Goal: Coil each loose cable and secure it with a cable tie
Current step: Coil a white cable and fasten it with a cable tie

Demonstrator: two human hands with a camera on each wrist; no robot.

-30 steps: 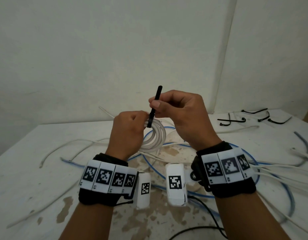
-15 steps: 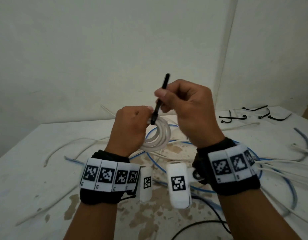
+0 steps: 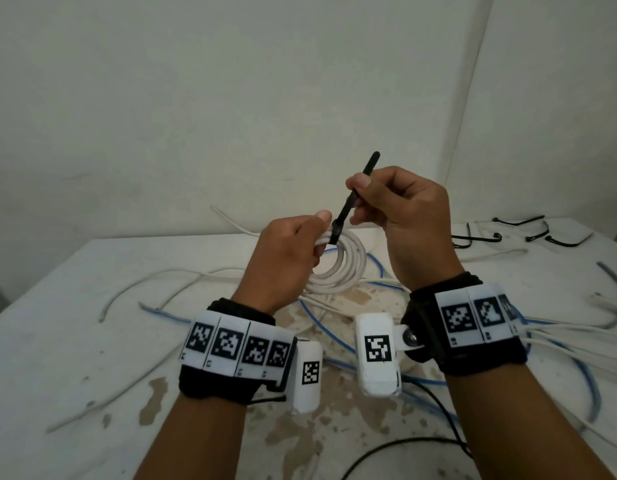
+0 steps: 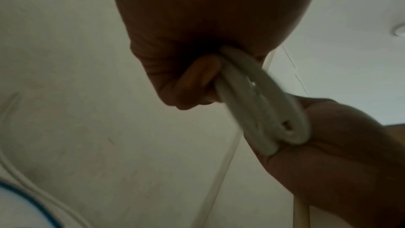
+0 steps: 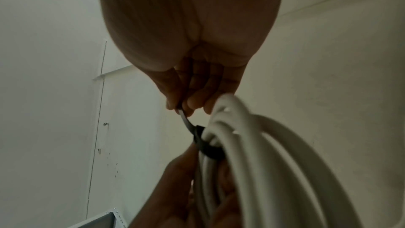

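A white cable wound into a small coil (image 3: pixel 345 268) hangs above the table, gripped at its top by my left hand (image 3: pixel 293 251). The same coil (image 4: pixel 263 103) fills the left wrist view, and the coil (image 5: pixel 263 153) also shows in the right wrist view. A black cable tie (image 3: pixel 348 202) is looped round the coil's top, its tail pointing up and right. My right hand (image 3: pixel 390 206) pinches that tail between thumb and fingers. In the right wrist view the cable tie (image 5: pixel 203 141) wraps the strands tightly just below my fingertips (image 5: pixel 192 103).
Loose white cables (image 3: pixel 168 282) and blue cables (image 3: pixel 335 337) sprawl over the stained white table (image 3: pixel 57 358). Several spare black cable ties (image 3: pixel 518 230) lie at the back right. A black cord (image 3: pixel 404 448) runs along the near edge. Walls stand close behind.
Both hands have risen with the coil. My right hand has drawn the tie's tail further up and to the right, away from the left hand, so more tail shows between coil and fingers.
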